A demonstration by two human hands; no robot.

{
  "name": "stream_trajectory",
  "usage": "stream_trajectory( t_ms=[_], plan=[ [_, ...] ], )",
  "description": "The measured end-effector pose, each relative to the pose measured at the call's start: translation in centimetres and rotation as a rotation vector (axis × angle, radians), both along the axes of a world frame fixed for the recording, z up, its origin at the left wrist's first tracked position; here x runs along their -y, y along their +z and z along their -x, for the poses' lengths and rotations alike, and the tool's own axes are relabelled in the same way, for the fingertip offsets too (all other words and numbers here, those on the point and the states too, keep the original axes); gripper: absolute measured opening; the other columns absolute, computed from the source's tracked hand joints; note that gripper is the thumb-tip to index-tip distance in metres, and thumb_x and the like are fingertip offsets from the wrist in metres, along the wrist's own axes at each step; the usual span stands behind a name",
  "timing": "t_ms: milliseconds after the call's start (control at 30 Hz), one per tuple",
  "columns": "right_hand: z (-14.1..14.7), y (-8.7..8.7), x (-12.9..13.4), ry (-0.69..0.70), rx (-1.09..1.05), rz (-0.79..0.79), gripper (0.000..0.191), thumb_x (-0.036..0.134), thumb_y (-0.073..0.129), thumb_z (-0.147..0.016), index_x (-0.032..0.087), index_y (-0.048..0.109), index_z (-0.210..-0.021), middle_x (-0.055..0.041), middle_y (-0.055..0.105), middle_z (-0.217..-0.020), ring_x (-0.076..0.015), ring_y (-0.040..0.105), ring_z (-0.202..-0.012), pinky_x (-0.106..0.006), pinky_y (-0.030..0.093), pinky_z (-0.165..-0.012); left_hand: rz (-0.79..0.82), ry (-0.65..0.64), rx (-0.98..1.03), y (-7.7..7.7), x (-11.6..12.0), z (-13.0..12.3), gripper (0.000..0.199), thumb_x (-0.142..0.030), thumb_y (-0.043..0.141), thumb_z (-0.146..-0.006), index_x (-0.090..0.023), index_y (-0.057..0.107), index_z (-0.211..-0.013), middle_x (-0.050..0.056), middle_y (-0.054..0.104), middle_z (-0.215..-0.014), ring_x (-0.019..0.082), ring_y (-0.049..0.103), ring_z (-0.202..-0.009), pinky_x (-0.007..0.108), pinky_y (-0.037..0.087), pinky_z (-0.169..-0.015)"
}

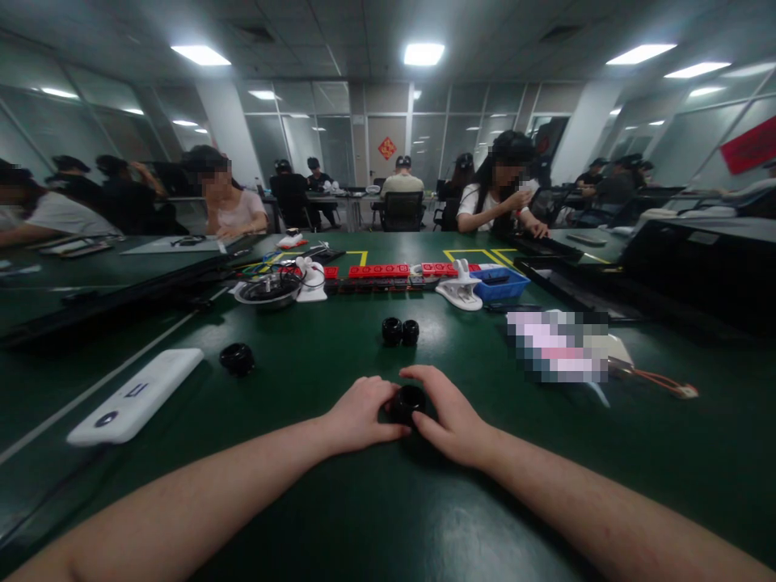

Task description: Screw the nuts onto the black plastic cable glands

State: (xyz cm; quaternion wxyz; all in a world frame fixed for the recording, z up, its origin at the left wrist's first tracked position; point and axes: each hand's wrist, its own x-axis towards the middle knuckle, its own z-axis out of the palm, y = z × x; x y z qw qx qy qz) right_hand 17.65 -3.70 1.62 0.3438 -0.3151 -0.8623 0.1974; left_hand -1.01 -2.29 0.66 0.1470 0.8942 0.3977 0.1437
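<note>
A: Which thing is the largest around the left grip [359, 412] and the right grip [453, 416]?

B: The desk [321, 521], dark green and smooth, with a soft shine on the near side of both grips.

A: And after it?

B: To the left of the grips lies a long white device [139, 396] with rounded corners. Beyond them, a little to the right, is a blue plastic tray [509, 291] with low walls.

A: How do the grips stand?

B: Both are curved inward, closed only as far as the black hollow piece [407, 406] allows; they hold it between them.

A: The smallest things?

B: This glossy, rounded piece, its opening upward, and similar ones: a black pair [391, 331] just ahead, a single black one [237, 360] farther left.
</note>
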Motion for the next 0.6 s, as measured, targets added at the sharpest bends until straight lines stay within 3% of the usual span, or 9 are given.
stream_trajectory(
  t_ms=[200,300,400,500,600],
  plan=[
    [0.51,-0.04,-0.19,-0.182,0.069,-0.04,0.034,0.03,0.059,-0.071,0.015,0.047,-0.1,-0.0093,0.054,-0.093,-0.0239,0.051,-0.085,-0.042,0.043,-0.076,-0.016,-0.014,0.0,0.24,0.12,-0.13,0.025,-0.042,0.058,-0.072,-0.018,0.05,-0.074,-0.001,0.055,-0.073,0.017,0.05,-0.069,0.027,0.035,-0.063],
    [0.32,0.06,-0.11,-0.122,0.04,-0.063,0.027,0.021,0.053,-0.073,0.016,0.048,-0.099,-0.0082,0.055,-0.091,-0.0218,0.052,-0.085,-0.039,0.043,-0.076,-0.023,-0.014,0.01,0.04,0.08,-0.07,0.024,-0.04,0.059,-0.071,-0.019,0.051,-0.079,-0.001,0.056,-0.076,0.017,0.051,-0.071,0.027,0.035,-0.064],
    [-0.01,0.14,-0.02,-0.014,0.008,-0.078,0.036,0.014,0.049,-0.071,0.016,0.045,-0.107,-0.0093,0.055,-0.101,-0.0212,0.051,-0.093,-0.038,0.042,-0.082,-0.019,-0.015,0.029,-0.18,0.0,0.05,0.028,-0.041,0.059,-0.071,-0.019,0.052,-0.086,-0.001,0.057,-0.078,0.017,0.051,-0.071,0.027,0.035,-0.065],
    [-0.06,0.07,-0.11,-0.03,0.035,-0.081,0.045,0.021,0.055,-0.071,0.016,0.041,-0.114,-0.0113,0.052,-0.109,-0.0241,0.049,-0.1,-0.041,0.04,-0.085,-0.017,-0.009,0.014,-0.25,-0.04,0.05,0.03,-0.045,0.059,-0.07,-0.018,0.052,-0.082,-0.001,0.056,-0.074,0.017,0.05,-0.07,0.027,0.035,-0.063],
    [0.17,0.01,-0.3,-0.077,0.082,-0.062,0.046,0.032,0.062,-0.069,0.016,0.045,-0.109,-0.0105,0.053,-0.104,-0.0251,0.05,-0.096,-0.043,0.041,-0.083,-0.022,-0.006,-0.012,-0.16,-0.02,-0.07,0.031,-0.048,0.055,-0.072,-0.017,0.051,-0.076,-0.001,0.055,-0.072,0.017,0.05,-0.068,0.028,0.035,-0.063]
  ],
)
